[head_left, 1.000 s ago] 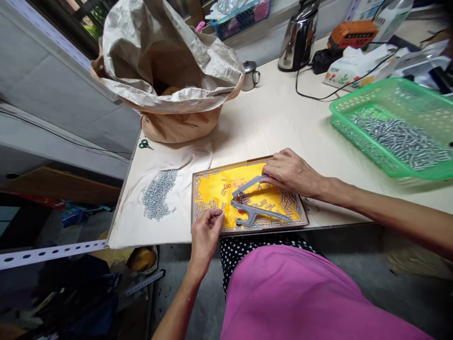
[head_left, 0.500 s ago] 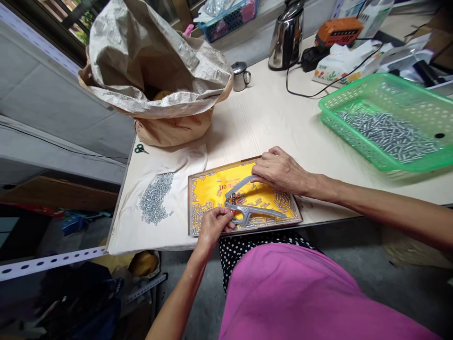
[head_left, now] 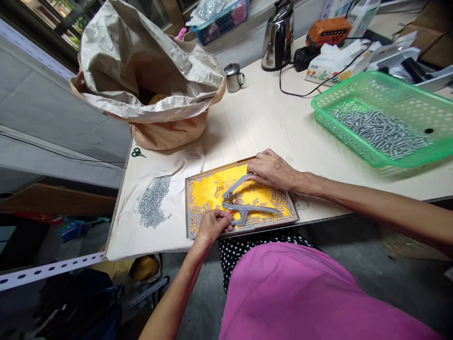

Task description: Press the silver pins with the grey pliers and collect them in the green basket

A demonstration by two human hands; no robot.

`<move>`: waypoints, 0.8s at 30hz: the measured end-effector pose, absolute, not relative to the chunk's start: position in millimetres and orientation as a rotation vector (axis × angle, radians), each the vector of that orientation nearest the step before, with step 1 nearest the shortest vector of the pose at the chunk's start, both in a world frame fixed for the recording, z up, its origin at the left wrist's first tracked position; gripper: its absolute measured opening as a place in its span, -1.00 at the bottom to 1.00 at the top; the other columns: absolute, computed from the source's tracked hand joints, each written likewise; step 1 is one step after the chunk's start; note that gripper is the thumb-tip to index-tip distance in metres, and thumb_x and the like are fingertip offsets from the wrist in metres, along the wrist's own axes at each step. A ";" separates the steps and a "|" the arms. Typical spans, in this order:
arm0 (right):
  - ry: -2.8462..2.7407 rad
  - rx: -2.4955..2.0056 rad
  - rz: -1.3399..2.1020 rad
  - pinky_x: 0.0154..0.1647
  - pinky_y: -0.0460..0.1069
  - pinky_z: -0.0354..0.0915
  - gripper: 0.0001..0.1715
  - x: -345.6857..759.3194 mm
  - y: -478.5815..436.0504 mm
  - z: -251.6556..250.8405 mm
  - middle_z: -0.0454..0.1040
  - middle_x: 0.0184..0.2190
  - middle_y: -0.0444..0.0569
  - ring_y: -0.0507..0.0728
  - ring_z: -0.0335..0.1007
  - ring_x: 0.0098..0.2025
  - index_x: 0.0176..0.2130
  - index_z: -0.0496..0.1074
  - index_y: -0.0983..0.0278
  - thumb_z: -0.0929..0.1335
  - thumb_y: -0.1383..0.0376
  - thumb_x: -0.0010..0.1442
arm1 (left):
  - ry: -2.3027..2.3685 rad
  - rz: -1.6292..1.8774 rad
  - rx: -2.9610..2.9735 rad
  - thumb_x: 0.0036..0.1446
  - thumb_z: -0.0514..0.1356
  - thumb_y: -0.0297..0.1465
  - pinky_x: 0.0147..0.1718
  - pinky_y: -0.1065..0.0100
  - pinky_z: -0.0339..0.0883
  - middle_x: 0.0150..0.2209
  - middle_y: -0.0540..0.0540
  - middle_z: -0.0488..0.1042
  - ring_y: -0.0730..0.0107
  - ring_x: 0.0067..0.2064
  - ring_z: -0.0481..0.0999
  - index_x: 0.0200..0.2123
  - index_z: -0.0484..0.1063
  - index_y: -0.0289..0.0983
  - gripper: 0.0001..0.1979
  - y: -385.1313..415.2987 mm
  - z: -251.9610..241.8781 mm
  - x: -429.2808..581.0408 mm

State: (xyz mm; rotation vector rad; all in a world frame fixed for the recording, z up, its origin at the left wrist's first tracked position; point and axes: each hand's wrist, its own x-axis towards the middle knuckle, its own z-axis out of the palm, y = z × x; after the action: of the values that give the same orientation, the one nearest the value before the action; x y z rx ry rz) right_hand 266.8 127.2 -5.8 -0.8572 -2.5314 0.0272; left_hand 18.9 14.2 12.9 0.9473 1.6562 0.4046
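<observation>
Nearest the body, just past the pink garment [head_left: 300,293], the left hand [head_left: 212,224] sat at the tray's [head_left: 186,208] front edge. Its fingertips were bunched together against the head of the grey hand press [head_left: 247,208]. Whatever small piece they pinched was too small to make out.

The press lay on the yellow liner in the middle of the tray, with its handles spread. The right hand [head_left: 272,170] was laid over the upper handle, fingers curled down on it. The two hands were apart, one at each end of the tool.

That looked like the main hazard: with fingertips this close to the press head, a squeeze from the right hand could nip them. A piece seated crooked could also jam or shoot out.

Loose metal pieces [head_left: 283,205] lay thick round the tool, so a stray one could slide under the head unnoticed. The tray itself sat at the very lip of the table [head_left: 276,118] — a nudge from the wrist or lap could tip it and spill pieces to the floor.

To the left, a heap of the same pieces [head_left: 152,208] rested on a white cloth [head_left: 148,236] that reached the table edge. A tug on the cloth could scatter them.

Farther off stood the green basket [head_left: 339,137] of pieces, the big sack [head_left: 148,75] and a kettle [head_left: 278,35] — all well apart from both hands.
</observation>
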 end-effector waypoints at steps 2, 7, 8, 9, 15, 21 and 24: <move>-2.518 -0.866 0.033 -0.16 0.04 -0.01 -0.44 266.4 125.5 -4.8 0.48 -0.36 -0.02 0.13 0.19 -0.27 -0.29 0.40 0.27 0.07 -0.01 0.42 | 1.655 0.380 0.975 -0.02 0.34 -0.41 -0.55 0.51 0.33 -0.64 0.00 0.51 0.52 -0.62 0.45 -0.51 0.46 -0.32 -0.86 14.9 15.0 19.1; -2.535 -0.888 0.024 -0.14 0.08 0.00 -0.44 265.0 111.5 2.6 0.47 -0.25 0.07 0.20 0.17 -0.18 -0.17 0.43 0.28 0.11 -0.06 0.38 | 1.644 0.349 0.993 -0.03 0.35 -0.39 -0.53 0.49 0.33 -0.64 0.00 0.52 0.49 -0.61 0.46 -0.50 0.44 -0.31 -0.85 15.8 15.2 17.8; -2.554 -0.899 0.010 -0.13 0.10 0.00 -0.37 264.8 106.8 4.4 0.45 -0.23 0.09 0.22 0.16 -0.17 -0.15 0.43 0.30 0.13 -0.15 0.33 | 1.638 0.349 0.994 -0.03 0.35 -0.38 -0.53 0.49 0.32 -0.64 -0.01 0.52 0.49 -0.61 0.46 -0.51 0.43 -0.31 -0.84 15.9 14.7 17.5; -2.575 -0.916 -0.005 -0.12 0.11 0.00 -0.27 264.6 101.8 5.9 0.43 -0.22 0.12 0.24 0.14 -0.16 -0.12 0.43 0.31 0.14 -0.24 0.27 | 1.631 0.352 0.996 -0.03 0.34 -0.38 -0.54 0.49 0.31 -0.64 -0.01 0.52 0.49 -0.61 0.46 -0.51 0.43 -0.31 -0.83 15.8 14.2 17.2; -2.658 -0.961 -0.063 -0.05 0.17 0.02 0.11 267.8 79.0 4.3 0.36 -0.12 0.18 0.28 0.10 -0.12 0.22 0.21 0.38 0.14 -0.41 0.09 | 1.635 0.376 0.999 0.03 0.29 -0.40 -0.54 0.51 0.28 -0.64 0.00 0.51 0.51 -0.61 0.44 -0.46 0.46 -0.33 -0.89 14.5 13.2 17.7; -2.702 -0.937 -0.065 0.01 0.23 0.05 0.16 269.2 71.2 -1.4 0.35 -0.05 0.22 0.33 0.12 -0.07 0.31 0.04 0.44 0.21 -0.34 0.10 | 1.639 0.380 1.009 0.02 0.29 -0.41 -0.53 0.50 0.29 -0.64 -0.01 0.51 0.50 -0.61 0.45 -0.46 0.46 -0.33 -0.89 12.8 13.7 17.9; -2.697 -0.982 -0.069 0.00 0.22 0.05 0.03 265.0 66.2 0.6 0.34 -0.02 0.24 0.34 0.14 -0.05 0.31 0.03 0.46 0.27 -0.18 0.16 | 1.634 0.394 1.000 0.00 0.31 -0.40 -0.52 0.49 0.30 -0.63 -0.01 0.51 0.49 -0.60 0.45 -0.48 0.45 -0.32 -0.87 11.9 14.2 18.4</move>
State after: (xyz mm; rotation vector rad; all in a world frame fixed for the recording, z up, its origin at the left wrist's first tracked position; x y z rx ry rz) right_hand 265.0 66.2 0.6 -0.9823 -2.6968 -0.0687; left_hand 18.4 11.9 14.2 0.9998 1.6341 0.3944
